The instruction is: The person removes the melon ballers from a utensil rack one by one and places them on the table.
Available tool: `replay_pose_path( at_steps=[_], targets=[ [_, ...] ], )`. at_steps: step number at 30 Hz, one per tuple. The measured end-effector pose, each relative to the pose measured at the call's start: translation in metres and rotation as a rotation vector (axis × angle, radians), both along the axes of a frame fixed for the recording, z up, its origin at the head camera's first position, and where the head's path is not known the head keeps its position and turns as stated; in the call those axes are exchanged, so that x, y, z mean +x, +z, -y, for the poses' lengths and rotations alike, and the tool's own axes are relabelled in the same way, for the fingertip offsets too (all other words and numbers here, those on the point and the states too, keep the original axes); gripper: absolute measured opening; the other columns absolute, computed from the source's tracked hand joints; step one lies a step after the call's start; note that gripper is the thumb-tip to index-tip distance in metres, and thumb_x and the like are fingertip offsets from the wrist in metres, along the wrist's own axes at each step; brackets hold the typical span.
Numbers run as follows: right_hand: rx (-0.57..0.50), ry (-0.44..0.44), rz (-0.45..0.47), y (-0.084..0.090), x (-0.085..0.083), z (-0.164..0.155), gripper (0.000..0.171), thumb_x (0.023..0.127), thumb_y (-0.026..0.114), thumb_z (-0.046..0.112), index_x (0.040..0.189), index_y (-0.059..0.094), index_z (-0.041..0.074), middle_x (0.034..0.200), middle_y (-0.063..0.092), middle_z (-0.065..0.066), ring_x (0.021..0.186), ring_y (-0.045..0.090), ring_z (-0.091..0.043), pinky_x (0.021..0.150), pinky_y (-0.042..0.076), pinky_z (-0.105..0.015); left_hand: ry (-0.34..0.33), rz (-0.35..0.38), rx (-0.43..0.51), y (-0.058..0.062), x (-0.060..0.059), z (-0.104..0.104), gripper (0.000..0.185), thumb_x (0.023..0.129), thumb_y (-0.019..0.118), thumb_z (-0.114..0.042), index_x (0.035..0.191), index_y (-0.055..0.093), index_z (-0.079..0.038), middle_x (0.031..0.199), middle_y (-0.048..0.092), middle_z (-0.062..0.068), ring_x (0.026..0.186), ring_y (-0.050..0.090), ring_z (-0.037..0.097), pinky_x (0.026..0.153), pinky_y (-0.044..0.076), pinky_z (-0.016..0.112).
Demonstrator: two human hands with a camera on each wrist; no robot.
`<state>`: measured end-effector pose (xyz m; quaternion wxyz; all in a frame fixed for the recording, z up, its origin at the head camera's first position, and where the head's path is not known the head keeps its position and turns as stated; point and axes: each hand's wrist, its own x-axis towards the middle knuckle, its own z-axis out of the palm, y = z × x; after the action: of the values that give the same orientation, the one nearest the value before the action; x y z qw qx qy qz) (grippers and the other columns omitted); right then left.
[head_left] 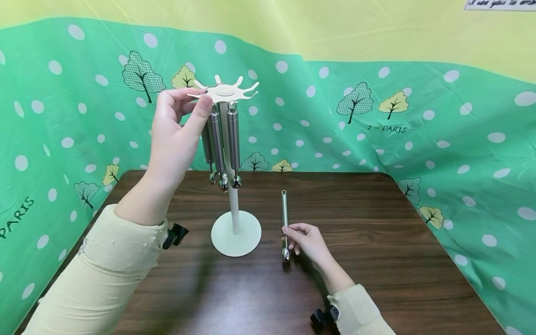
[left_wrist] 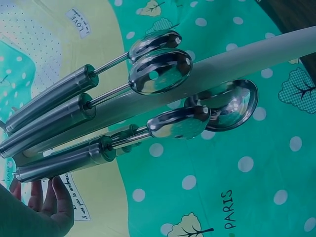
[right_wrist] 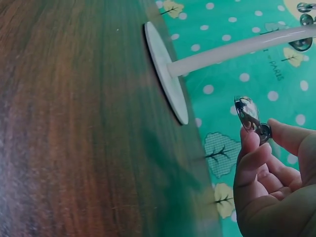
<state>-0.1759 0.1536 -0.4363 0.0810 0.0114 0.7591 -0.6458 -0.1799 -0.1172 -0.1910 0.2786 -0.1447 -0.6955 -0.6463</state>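
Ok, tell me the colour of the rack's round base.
The round base is off-white, a pale cream; the head view shows it best.

White utensil stand [head_left: 236, 228]: round base flat on the table, upright pole, spoked hook disc on top. Left hand [head_left: 176, 135] pinches the disc's rim. Three steel tools [head_left: 221, 139] with cylinder handles hang from its hooks, spoon-like heads down, close to the pole. A fourth steel utensil [head_left: 285, 218] sits just right of the base, ring end up, small scoop head at the tabletop, pinched low on its shaft by the right hand [head_left: 307, 239].
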Motion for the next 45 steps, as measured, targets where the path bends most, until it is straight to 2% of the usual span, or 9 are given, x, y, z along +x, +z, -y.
replay_pose_path(
  at_steps=[18,33,37,45],
  targets=[
    [0.025,0.048,0.054,-0.02,-0.005,-0.002,0.033,0.095,0.066,0.015,0.11,0.064,-0.013,0.082,0.074,-0.016,0.053,0.055,-0.008,0.045,0.042,-0.019,-0.043,0.032,0.077,-0.001,0.001,0.002,0.023,0.096,0.063,-0.025,0.113,0.05,-0.018,0.126,0.049,-0.001,0.112,0.052,0.016,0.092,0.041,0.029],
    [0.057,0.061,0.07,-0.025,-0.005,0.0,0.032,0.093,0.067,0.013,0.105,0.065,-0.016,0.077,0.073,-0.014,0.051,0.053,-0.005,0.045,0.045,-0.018,-0.077,0.01,0.093,-0.001,-0.001,0.002,0.021,0.097,0.062,-0.023,0.113,0.05,-0.018,0.125,0.051,0.0,0.112,0.052,0.017,0.094,0.041,0.029],
    [0.062,0.068,0.074,-0.021,-0.004,0.002,0.033,0.094,0.065,0.013,0.104,0.064,-0.018,0.076,0.073,-0.015,0.05,0.054,-0.005,0.045,0.046,-0.019,-0.077,0.01,0.095,-0.002,-0.001,0.002,0.021,0.097,0.062,-0.023,0.113,0.05,-0.018,0.125,0.051,0.0,0.111,0.053,0.017,0.093,0.041,0.029],
    [0.144,-0.004,0.085,-0.023,-0.006,0.006,0.026,0.091,0.069,0.013,0.096,0.069,-0.012,0.073,0.072,-0.01,0.048,0.054,-0.005,0.044,0.046,-0.019,-0.071,0.008,0.088,-0.002,-0.002,0.002,0.022,0.097,0.063,-0.023,0.113,0.05,-0.018,0.126,0.051,0.0,0.111,0.053,0.017,0.093,0.041,0.029]
  ],
)
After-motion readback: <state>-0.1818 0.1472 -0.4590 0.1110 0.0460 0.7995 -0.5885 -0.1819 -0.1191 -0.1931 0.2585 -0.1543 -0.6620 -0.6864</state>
